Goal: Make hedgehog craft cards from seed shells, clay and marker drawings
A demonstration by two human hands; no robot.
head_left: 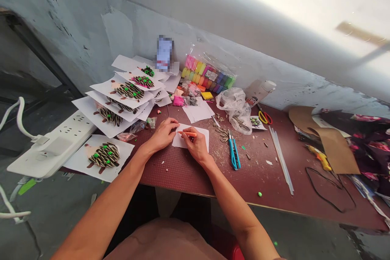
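A small white sheet of paper [179,142] lies on the dark red table in front of me. My right hand [196,145] is closed around an orange pen [188,133], its tip pointing left over the sheet. My left hand [164,133] lies at the sheet's left edge, fingers stretched towards its upper left corner and apart from any tool. Another white paper [198,110] sits just beyond. Striped seeds [222,134] are scattered to the right of the sheet, close to a teal-handled tool [234,152].
Hedgehog pictures covered in striped seeds [105,155] are stacked at left beside a white power strip [51,146]. A phone [164,53] and bagged coloured clay [207,73] stand at the back. Scissors [265,117], clear glue sticks [282,160] and a yellow glue gun [319,157] lie right.
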